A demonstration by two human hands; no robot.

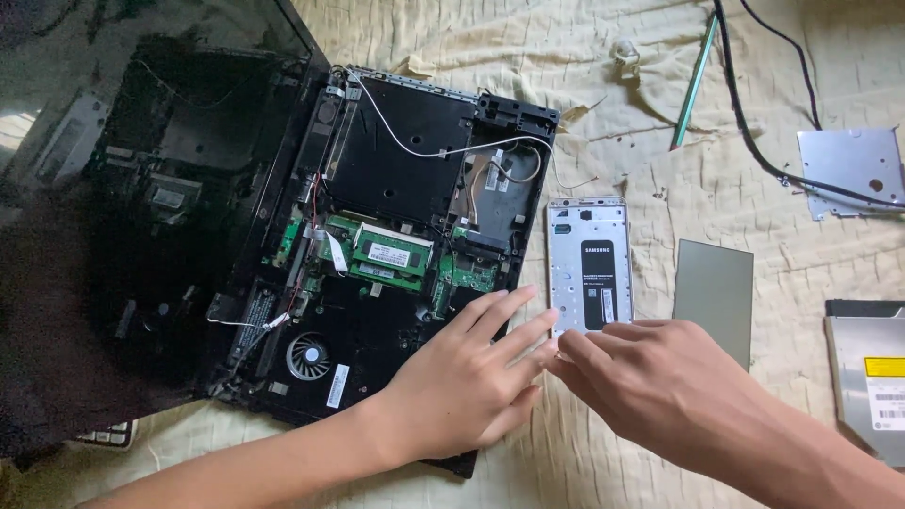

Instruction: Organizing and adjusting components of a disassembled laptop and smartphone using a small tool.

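Both hands meet at the near end of the phone (pixel 589 269), which lies back-up with its cover off on the cream sheet (pixel 566 85), just right of the laptop (pixel 377 254). Left hand (pixel 467 382) rests flat, fingers spread and gripping nothing, its palm over the laptop's near right corner and its fingertips reaching the phone's lower edge. Right hand (pixel 660 382) comes in from the right, fingers loosely extended; its fingertips touch the phone's bottom end, and I cannot tell whether they pinch anything.

As for progress, the laptop's bottom cover is already off: one fan (pixel 308 356), one green memory module (pixel 391 253) and white wires (pixel 424 141) lie exposed. The phone's back is off too, its battery showing. Neither looks reassembled, so that work seems left.

Right of the phone lies one grey panel (pixel 714 292); further right, one optical drive (pixel 867 372) and one metal bracket (pixel 848 170) above it. One black cable (pixel 754 132) and one thin green rod (pixel 696 80) lie above the panel.
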